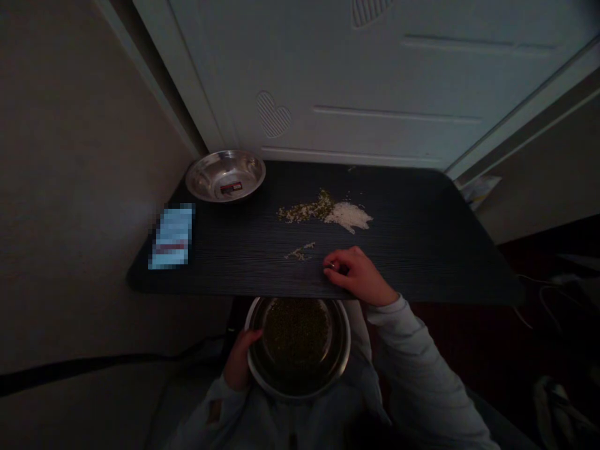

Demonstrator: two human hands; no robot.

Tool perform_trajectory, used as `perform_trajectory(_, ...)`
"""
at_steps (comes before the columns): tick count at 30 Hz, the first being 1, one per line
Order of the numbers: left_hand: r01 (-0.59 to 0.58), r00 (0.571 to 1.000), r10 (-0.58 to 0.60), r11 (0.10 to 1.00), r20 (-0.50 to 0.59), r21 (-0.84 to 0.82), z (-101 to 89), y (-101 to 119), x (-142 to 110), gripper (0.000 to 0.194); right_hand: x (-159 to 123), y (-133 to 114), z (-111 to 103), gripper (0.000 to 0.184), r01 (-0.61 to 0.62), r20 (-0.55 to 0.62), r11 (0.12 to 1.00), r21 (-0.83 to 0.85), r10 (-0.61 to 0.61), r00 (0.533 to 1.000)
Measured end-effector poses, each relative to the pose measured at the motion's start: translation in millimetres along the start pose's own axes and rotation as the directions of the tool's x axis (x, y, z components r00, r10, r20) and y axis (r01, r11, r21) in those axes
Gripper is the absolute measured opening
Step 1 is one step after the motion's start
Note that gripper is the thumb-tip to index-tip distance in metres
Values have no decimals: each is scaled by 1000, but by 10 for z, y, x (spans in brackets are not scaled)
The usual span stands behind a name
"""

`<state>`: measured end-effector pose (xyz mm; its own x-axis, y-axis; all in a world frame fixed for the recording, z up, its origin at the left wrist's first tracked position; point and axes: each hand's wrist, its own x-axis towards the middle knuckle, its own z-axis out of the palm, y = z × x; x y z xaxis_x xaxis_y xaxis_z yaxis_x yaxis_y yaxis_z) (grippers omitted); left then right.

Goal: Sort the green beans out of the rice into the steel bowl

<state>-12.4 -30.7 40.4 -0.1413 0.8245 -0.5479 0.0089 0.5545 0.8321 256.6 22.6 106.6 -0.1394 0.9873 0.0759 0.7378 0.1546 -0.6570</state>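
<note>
My left hand (239, 357) grips the left rim of a steel bowl (345, 340), thumb over the edge, below the table's front edge at my lap. Small dark green beans (297, 334), like mung beans, cover the bowl's bottom. Just above the table near its front edge, my right hand (354, 272) is closed, thumb against curled fingers; what it pinches, if anything, I cannot make out. Beyond it lies a pile of white rice-like grains (349, 215), joined on its left by a mixed patch of grains and green beans (307, 211). A few stray grains (299, 253) lie left of my right hand.
A second steel bowl (197, 184) with a dark label inside stands at the table's back left. A lit, pixelated phone-like screen (171, 237) lies at the left edge. The dark table (422, 250) meets a white panel (375, 81) behind. Cables (546, 300) show at right.
</note>
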Motion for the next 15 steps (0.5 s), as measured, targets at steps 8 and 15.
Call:
perform_trajectory(8, 131, 989, -126, 988, 74, -81, 113, 129, -35, 8, -62, -33, 37, 8, 38, 25, 999, 2, -38, 999)
perform_trajectory(15, 12, 1000, -13, 1000, -15, -8, 43, 46, -13, 9, -91, -44, 60, 10, 57, 15, 998, 26, -57, 998)
